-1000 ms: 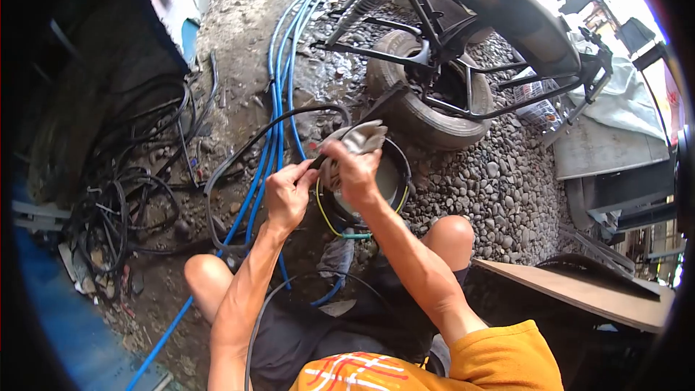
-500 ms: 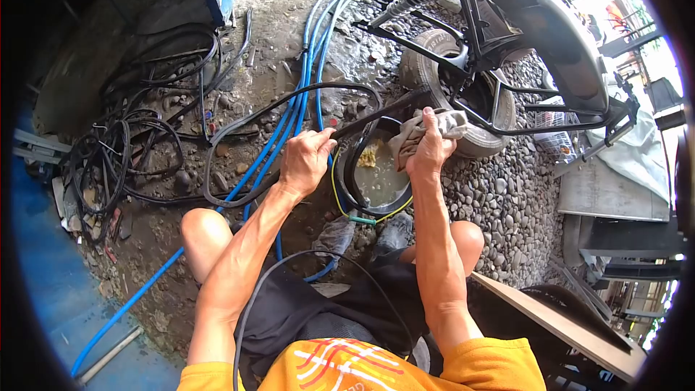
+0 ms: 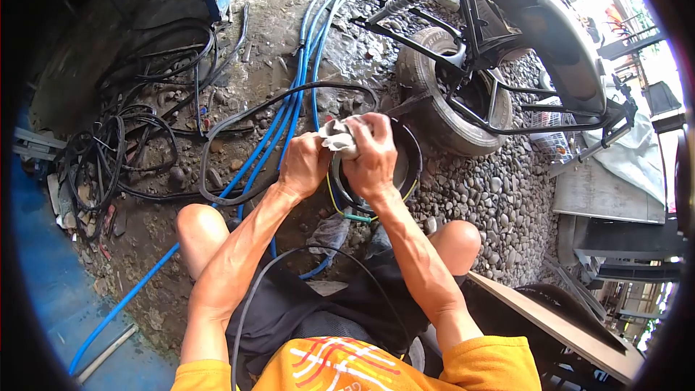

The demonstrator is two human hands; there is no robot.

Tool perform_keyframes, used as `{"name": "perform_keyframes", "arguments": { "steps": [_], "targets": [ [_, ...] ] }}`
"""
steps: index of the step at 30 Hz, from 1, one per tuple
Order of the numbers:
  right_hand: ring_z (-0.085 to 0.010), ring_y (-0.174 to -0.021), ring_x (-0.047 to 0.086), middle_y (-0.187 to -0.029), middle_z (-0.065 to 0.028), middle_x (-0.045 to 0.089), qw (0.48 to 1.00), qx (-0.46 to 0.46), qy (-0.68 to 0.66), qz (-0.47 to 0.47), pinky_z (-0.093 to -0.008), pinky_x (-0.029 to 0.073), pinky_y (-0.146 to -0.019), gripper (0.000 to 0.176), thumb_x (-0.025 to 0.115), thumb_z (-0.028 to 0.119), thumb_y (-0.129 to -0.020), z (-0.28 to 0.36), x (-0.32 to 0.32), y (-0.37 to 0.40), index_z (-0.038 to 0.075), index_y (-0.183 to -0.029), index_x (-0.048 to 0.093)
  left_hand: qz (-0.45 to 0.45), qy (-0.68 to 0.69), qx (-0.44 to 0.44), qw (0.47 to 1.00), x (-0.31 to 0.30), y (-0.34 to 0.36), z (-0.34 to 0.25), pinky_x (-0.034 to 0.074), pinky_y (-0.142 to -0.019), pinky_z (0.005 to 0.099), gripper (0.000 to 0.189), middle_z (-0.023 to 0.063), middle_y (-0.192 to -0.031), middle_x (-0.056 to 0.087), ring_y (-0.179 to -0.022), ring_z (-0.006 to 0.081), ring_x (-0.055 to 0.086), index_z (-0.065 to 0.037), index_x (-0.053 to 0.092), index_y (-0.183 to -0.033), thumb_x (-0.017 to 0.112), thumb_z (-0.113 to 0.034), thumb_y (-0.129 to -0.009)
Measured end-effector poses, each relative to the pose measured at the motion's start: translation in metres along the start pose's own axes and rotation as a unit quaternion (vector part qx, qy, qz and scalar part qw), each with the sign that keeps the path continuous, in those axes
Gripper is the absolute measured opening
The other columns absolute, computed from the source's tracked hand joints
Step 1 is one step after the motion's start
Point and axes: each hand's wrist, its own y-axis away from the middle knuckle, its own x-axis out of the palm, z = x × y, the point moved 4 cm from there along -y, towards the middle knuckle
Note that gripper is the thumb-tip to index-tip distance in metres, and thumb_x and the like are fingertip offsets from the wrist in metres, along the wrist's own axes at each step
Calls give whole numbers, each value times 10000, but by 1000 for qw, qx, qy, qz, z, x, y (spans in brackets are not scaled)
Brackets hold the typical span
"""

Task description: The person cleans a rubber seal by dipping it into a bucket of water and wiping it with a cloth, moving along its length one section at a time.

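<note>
Both hands meet in front of me, over the left rim of a round black basin [image 3: 415, 163]. My right hand [image 3: 373, 153] is closed on a crumpled grey-white rag [image 3: 340, 137]. Beside it, my left hand [image 3: 302, 163] is closed on the black cable [image 3: 253, 111], touching the rag's left side. That cable loops out to the left over blue hoses [image 3: 293, 101]. My fingers and the rag cover the part of the cable between the hands. Much of the basin's inside is hidden behind my right hand.
A tire [image 3: 474, 130] lies beyond the basin under a black metal frame [image 3: 499, 87]. Tangled black cables [image 3: 119, 152] lie on the dirt at left. Grey gravel [image 3: 492, 210] spreads at right. A wooden board [image 3: 557, 326] is beside my right knee. A thin cable [image 3: 250, 297] arches over my lap.
My right hand has moved left with the rag, from beyond the basin's right side to beside my left hand. The left hand has barely moved.
</note>
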Motion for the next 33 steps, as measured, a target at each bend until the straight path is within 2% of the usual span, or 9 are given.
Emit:
{"name": "perform_keyframes", "arguments": {
  "steps": [4, 13, 17, 20, 22, 24, 26, 28, 33],
  "targets": [
    [-360, -844, 605, -885, -201, 611, 984, 48, 115, -124, -477, 528, -702, 220, 641, 59, -754, -53, -18, -26, -14, -960, 668, 29, -28, -15, 999, -5, 5, -12, 514, -711, 450, 184, 183, -822, 682, -802, 359, 655, 0, 705, -1003, 687, -128, -872],
    [-386, -722, 614, -813, -166, 605, 994, 16, 106, 17, -460, 513, -609, 226, 717, 215, -757, -26, 2, -6, 24, -775, 597, 25, -14, 8, 1000, 7, 13, -10, 503, -669, 439, 207, 186, -799, 673, -752, 362, 644, 14, 710, -1006, 713, -142, -871],
    [-385, -627, 621, -682, -173, 599, 992, 50, 103, -57, -457, 513, -585, 236, 727, 210, -766, -41, -6, -15, 33, -713, 580, 22, 9, 9, 1000, 14, 16, -11, 508, -692, 441, 197, 195, -826, 679, -772, 369, 649, 10, 709, -991, 700, -157, -886],
    [-230, -604, 673, -717, -138, 677, 988, 105, 25, -113, -370, 516, -557, 174, 704, 189, -865, -53, -32, -28, 21, -822, 684, 52, -5, 9, 999, 13, 15, -11, 514, -702, 439, 205, 196, -841, 684, -789, 371, 654, 8, 711, -1008, 697, -159, -890],
    [-143, -620, 663, -764, -67, 709, 936, 262, -154, -176, -314, 506, -547, 165, 684, 185, -920, -78, -44, -24, 32, -868, 716, 60, -8, 8, 998, 16, 15, -9, 528, -713, 436, 211, 207, -869, 691, -813, 379, 669, 8, 703, -1025, 688, -156, -894],
    [-158, -629, 649, -795, -33, 690, 783, 371, -399, -300, -319, 524, -533, 158, 678, 187, -937, -100, -44, -19, 34, -895, 686, 49, 0, 20, 999, 19, 14, -9, 534, -716, 434, 205, 212, -883, 695, -819, 380, 677, 7, 699, -1021, 683, -156, -897],
    [-177, -693, 661, -868, -70, 686, 677, 371, -526, -358, -321, 551, -583, 178, 668, 208, -948, -137, -41, -12, 31, -946, 658, 65, 2, 12, 998, 22, 13, -8, 547, -726, 429, 229, 220, -903, 703, -830, 374, 689, 25, 694, -1049, 666, -153, -908],
    [-195, -741, 666, -934, -95, 686, 642, 400, -541, -367, -322, 571, -666, 218, 663, 228, -954, -122, -44, -14, 17, -998, 638, 64, 12, 5, 998, 26, 14, -6, 550, -736, 428, 233, 222, -914, 704, -845, 376, 690, 26, 694, -1063, 659, -148, -912],
    [-195, -730, 662, -929, -104, 689, 872, 280, -226, -333, -309, 545, -639, 326, 695, 258, -944, -84, -30, -4, -35, -1068, 623, 76, 82, -44, 993, 23, 12, -7, 562, -827, 377, 302, 228, -1030, 712, -957, 327, 713, 28, 687, -1149, 680, -93, -873]
  ]
}}
